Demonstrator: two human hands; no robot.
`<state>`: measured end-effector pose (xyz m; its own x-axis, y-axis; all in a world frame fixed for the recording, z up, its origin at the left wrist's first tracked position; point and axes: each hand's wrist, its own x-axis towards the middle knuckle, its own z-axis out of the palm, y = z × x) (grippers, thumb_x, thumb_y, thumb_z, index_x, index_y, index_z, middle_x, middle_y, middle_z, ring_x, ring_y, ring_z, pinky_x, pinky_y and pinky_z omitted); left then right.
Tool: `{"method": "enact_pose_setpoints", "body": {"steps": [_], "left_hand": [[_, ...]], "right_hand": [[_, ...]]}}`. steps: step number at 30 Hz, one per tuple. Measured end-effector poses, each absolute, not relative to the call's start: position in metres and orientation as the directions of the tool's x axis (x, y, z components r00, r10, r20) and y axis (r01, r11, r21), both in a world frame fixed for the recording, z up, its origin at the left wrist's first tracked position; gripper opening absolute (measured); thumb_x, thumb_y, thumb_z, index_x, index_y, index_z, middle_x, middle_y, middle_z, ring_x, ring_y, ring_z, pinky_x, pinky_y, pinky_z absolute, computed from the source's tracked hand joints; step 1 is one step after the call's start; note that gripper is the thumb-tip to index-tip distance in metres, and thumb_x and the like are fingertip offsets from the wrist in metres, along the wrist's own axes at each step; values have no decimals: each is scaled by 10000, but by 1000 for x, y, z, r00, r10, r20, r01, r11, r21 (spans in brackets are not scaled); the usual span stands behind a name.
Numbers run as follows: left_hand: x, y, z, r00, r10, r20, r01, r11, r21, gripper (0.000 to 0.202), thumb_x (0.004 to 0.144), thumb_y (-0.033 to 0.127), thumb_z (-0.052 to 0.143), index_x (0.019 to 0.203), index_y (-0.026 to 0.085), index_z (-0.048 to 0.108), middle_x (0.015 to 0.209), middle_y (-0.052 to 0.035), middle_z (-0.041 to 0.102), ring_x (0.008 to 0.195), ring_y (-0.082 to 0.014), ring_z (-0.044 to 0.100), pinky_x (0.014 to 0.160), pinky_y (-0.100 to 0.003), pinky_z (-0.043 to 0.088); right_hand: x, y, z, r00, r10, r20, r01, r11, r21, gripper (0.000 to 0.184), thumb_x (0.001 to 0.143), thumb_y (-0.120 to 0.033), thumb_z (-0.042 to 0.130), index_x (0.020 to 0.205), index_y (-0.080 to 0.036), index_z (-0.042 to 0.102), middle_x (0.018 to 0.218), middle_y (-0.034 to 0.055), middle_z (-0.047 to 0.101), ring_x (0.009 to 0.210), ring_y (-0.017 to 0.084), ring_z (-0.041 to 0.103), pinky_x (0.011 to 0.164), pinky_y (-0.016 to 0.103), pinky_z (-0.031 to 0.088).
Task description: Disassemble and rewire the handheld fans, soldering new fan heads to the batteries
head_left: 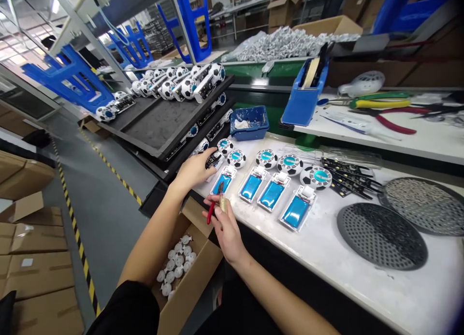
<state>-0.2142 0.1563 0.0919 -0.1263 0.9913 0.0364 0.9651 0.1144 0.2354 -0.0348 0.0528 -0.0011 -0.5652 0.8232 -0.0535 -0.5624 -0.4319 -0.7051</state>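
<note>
My left hand [195, 171] rests at the near edge of the white workbench [362, 286], pinching a small black circuit board [213, 160] beside a football-patterned round part [225, 146]. My right hand [226, 230] grips red-handled pliers [210, 212] over the bench edge, with a small pale piece [224, 204] at its fingertips. Several blue flat batteries [271, 194] lie in a row to the right of my hands, and more football-patterned parts [290, 164] stand behind them.
An open cardboard box [197, 272] of small white parts sits below my hands. Black LED strips [348, 178] and dark perforated discs [382, 236] lie on the bench. Racks of football-patterned toys [163, 122], a blue bin [249, 122] and a tool caddy [304, 91] stand behind.
</note>
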Motion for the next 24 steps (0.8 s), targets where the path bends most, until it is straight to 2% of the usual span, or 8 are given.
{"method": "enact_pose_setpoints", "body": {"steps": [3,6,8,10,12,15,18,24], "left_hand": [[-215,142,94,-90,996,15,964,83,252,757,927,286,662,1664,339,498,1272,-71,802,1046,-310,776,962,-401,606],[-214,130,90,-67,998,21,955,58,291,641,947,272,616,1588,288,605,1365,-81,754,1112,-284,759,1046,-400,590],[-214,126,84,-74,996,43,944,56,326,548,973,301,596,1509,224,677,1387,-106,725,1193,-291,734,1085,-406,579],[-215,126,79,-94,993,67,928,63,368,513,995,352,593,1465,177,703,1366,-127,719,1220,-299,721,1066,-407,592],[-218,128,77,-116,990,79,905,73,419,501,1008,385,590,1434,152,715,1313,-134,736,1146,-284,741,1000,-393,616],[-224,131,80,-131,990,57,862,85,499,460,1007,373,583,1383,155,731,1286,-123,756,1027,-242,772,902,-356,635],[-228,129,87,-103,995,1,824,85,560,408,971,348,611,1320,184,745,1309,-101,761,1035,-228,787,905,-340,637],[-226,127,96,-91,994,-65,808,112,579,350,956,409,656,1210,198,770,1220,-89,788,972,-242,791,897,-375,634]], "right_hand": [[-35,63,1,-480,874,-76,-553,-369,-747,429,1069,-604,612,1393,-323,599,1528,58,541,1515,260,461,1326,488,361],[-31,80,7,-419,904,-89,-529,-322,-785,400,1082,-578,601,1397,-330,586,1524,30,549,1530,223,440,1370,441,273],[-27,91,14,-429,897,-102,-493,-328,-806,402,1085,-603,578,1370,-320,595,1509,38,553,1481,235,491,1301,429,395],[-23,101,21,-484,867,-119,-446,-361,-819,441,1076,-663,542,1294,-287,622,1451,67,576,1371,263,576,1118,415,560],[-20,110,27,-568,812,-135,-397,-414,-819,481,1051,-694,528,1221,-258,635,1395,90,598,1249,279,641,926,389,632],[-18,120,32,-696,699,-165,-323,-510,-797,440,983,-626,572,1188,-241,630,1366,99,620,1150,276,687,845,385,646],[-19,127,33,-758,616,-211,-256,-580,-774,428,942,-570,568,1222,-249,607,1347,99,639,1102,269,712,827,399,650],[-24,134,35,-770,579,-268,-203,-620,-758,464,958,-600,506,1220,-230,606,1355,121,641,1046,273,728,760,403,657]]}}
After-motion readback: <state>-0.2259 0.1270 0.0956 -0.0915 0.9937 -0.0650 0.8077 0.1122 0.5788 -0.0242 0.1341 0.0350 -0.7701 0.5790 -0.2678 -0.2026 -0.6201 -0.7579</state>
